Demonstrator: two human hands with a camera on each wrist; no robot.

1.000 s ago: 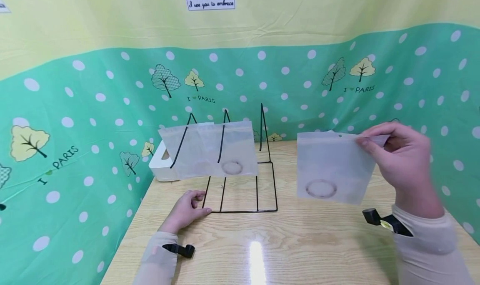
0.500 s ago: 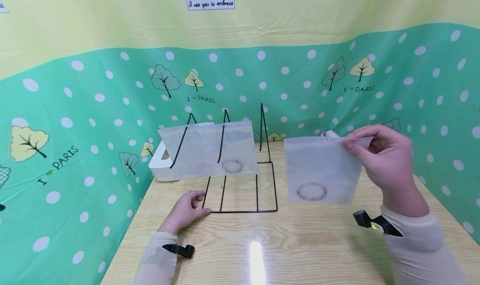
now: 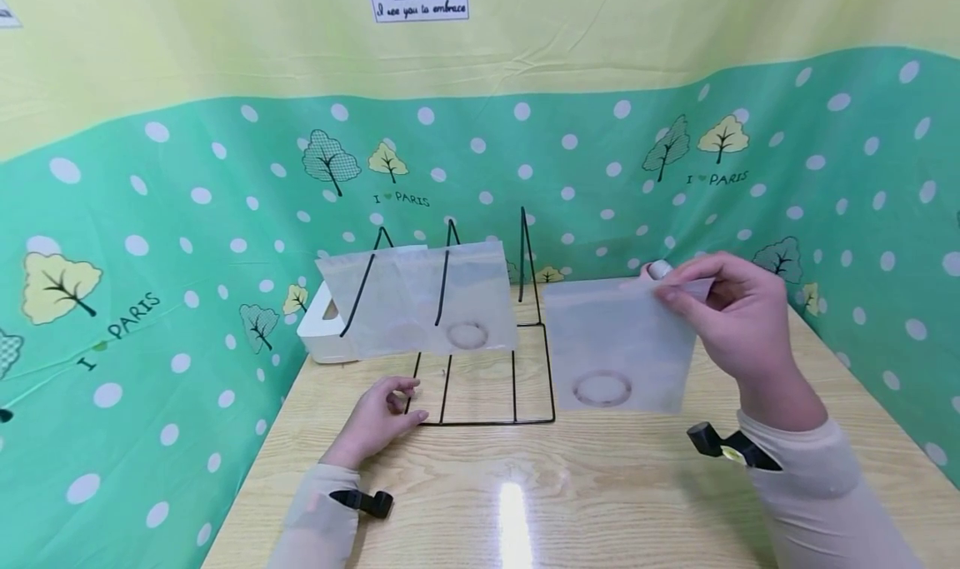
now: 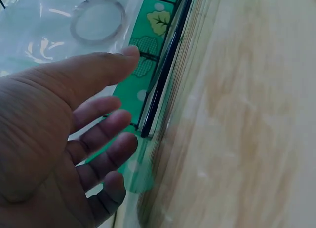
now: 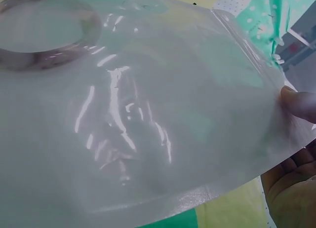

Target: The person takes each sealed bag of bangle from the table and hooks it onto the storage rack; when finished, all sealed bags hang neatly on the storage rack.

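Note:
My right hand (image 3: 738, 323) pinches the top right corner of a translucent zip bag (image 3: 622, 323), which hangs upright just right of the rack. A bangle-like ring (image 3: 602, 388) lies at the bottom of that bag; the right wrist view shows this ring (image 5: 49, 57) mottled brown and pinkish. My left hand (image 3: 377, 417) is at the front left corner of a black wire rack (image 3: 480, 423). Its fingers are loosely bent, beside the dark rod (image 4: 168, 65) in the left wrist view. Two similar bags stand in the rack, the nearer bag (image 3: 480, 277) with a ring inside.
A white box (image 3: 326, 340) stands behind the rack on the left. Some small white-capped object (image 3: 659, 269) shows behind the held bag. The wooden table (image 3: 600, 502) meets a green and yellow dotted curtain (image 3: 570, 136) at the back and sides.
My right hand has carried the bag leftward, closer to the rack. My left hand's fingers have loosened at the rack's corner, the thumb lifting slightly. The rack and its bags stay in place.

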